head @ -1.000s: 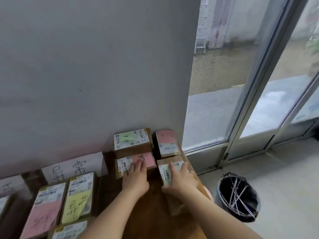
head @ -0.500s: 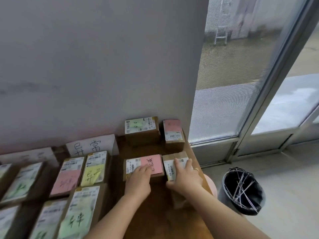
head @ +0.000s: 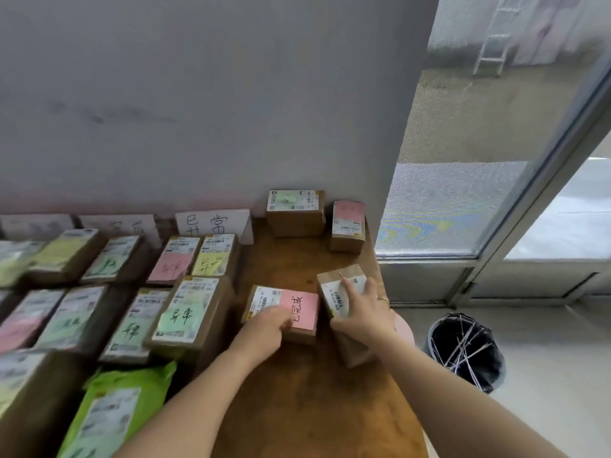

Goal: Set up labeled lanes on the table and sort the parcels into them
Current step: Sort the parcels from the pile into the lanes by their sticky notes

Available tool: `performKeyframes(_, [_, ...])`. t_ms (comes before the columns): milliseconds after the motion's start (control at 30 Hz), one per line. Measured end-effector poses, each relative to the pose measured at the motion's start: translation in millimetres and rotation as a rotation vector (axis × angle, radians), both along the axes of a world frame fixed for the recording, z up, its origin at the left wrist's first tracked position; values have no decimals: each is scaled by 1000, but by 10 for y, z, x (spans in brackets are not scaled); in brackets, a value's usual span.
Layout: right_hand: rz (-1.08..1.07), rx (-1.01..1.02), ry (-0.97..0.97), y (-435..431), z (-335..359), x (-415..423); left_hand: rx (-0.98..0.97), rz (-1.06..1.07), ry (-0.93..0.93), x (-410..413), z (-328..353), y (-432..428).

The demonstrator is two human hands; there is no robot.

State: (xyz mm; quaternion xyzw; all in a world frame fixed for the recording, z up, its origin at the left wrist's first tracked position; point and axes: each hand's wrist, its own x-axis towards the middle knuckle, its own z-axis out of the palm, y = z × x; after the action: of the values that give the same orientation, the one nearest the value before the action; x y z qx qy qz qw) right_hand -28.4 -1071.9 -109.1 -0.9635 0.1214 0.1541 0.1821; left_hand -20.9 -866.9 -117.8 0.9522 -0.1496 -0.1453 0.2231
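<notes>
Pink parcel (head: 299, 309) and plain parcel (head: 340, 289), right of the sign (head: 213, 223), have slid nearer the person, leaving two boxes (head: 295, 213) at the back. Left hand (head: 264, 325) grips the pink, right hand (head: 363, 312) the plain; probably re-spacing this lane.

Both forearms bare along whole visible length. Left hand (head: 264, 325): bare. Right hand (head: 363, 314): bare but for thin ring (head: 383, 299), narrow plain band, on one finger.
</notes>
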Motion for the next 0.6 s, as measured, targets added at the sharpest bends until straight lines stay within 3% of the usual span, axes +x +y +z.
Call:
performKeyframes(67, [19,15,8,-16,-8,18,19,51,-15,54,28,-86])
performKeyframes(167, [36,50,83,-63,-40,43,200,150,-23,138,26,-247])
performKeyframes(267, [43,76,76,-139,-32,104,188,218,172,234,28,-414])
performKeyframes(433, [-90,161,1,-362,-63,166,229,119,239,372,-50,-511])
performKeyframes(600, [-120,170,-54,-457,-143,110,284,-148,251,370,-42,-392])
